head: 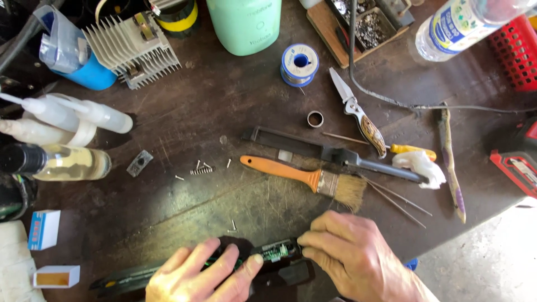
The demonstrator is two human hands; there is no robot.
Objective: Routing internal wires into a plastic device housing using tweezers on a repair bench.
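Observation:
My left hand (204, 277) presses down on a long black device (131, 277) lying at the near edge of the workbench, with its thumb touching a small green circuit board (275, 251) exposed in the open casing. My right hand (349, 257) pinches the right end of that board and the black casing (291, 273) with its fingertips. Several small screws (232, 226) and a little spring (201, 170) lie loose on the bench just beyond the hands.
An orange-handled paintbrush (305, 180), a folding knife (358, 114), a black plastic strip (291, 144), a solder spool (300, 64), a metal ring (315, 118), a finned heat sink (134, 50), squeeze bottles (67, 114), a green jug (245, 23), a water bottle (464, 25) and a cable (391, 100) crowd the dark bench.

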